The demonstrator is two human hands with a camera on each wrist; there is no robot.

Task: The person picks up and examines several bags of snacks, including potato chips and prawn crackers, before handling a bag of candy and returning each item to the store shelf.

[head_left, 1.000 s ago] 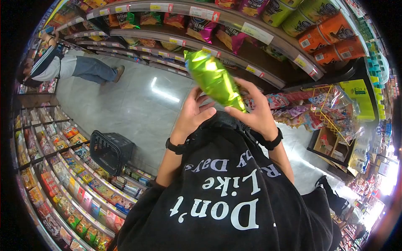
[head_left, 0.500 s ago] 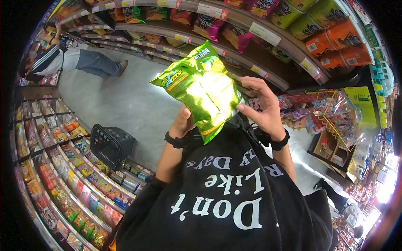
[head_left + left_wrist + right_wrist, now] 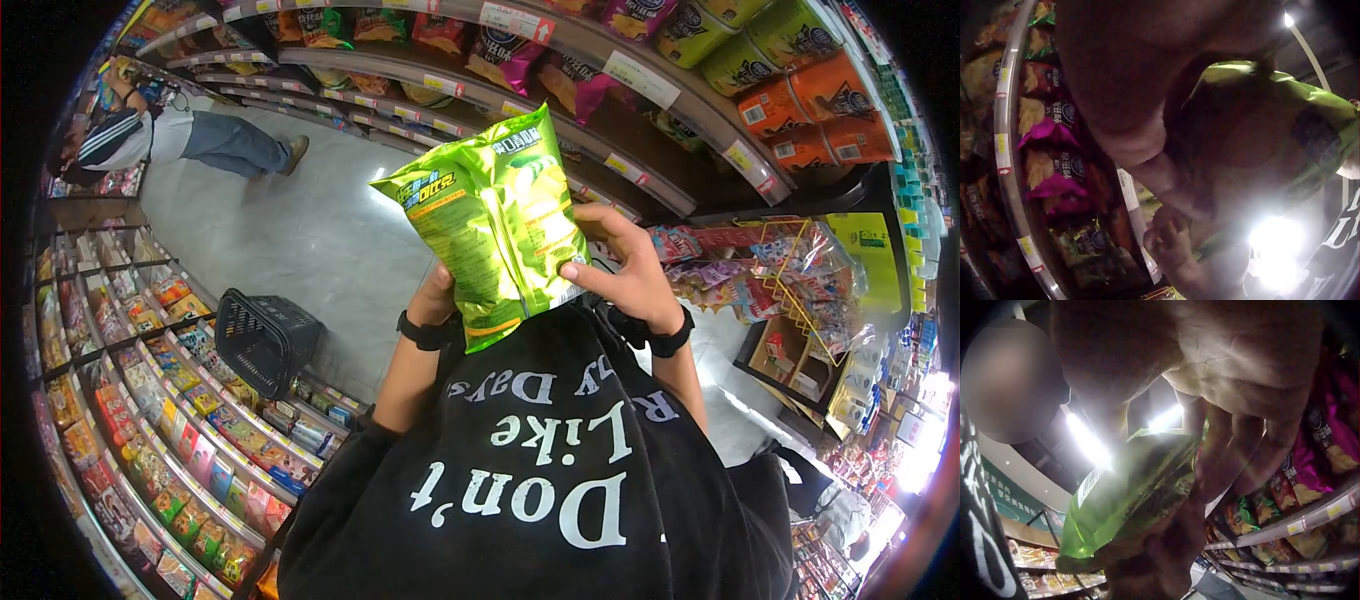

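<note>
A shiny green snack bag (image 3: 490, 225), its back panel of printed text facing the head camera, is held up in front of the chest. The left hand (image 3: 433, 297) grips its lower left edge, with most of the fingers hidden behind the bag. At the bag's right edge, the right hand (image 3: 630, 270) pinches it, thumb on the printed face and fingers behind. The left wrist view shows the bag (image 3: 1260, 137) dark and close under the left hand (image 3: 1129, 87). In the right wrist view the bag (image 3: 1129, 494) hangs below the right hand (image 3: 1235, 381).
Shelves of chip bags (image 3: 500, 55) and canisters (image 3: 800, 100) rise ahead. A black basket (image 3: 268, 340) is at the left, beside low racks of packets (image 3: 190, 440). Another person (image 3: 190, 140) is in the aisle at the upper left. Hanging snacks (image 3: 730, 260) are on the right.
The green bag has turned from its narrow side to its broad printed back. The left hand has shifted down to its lower left edge; the right hand stays at the right edge.
</note>
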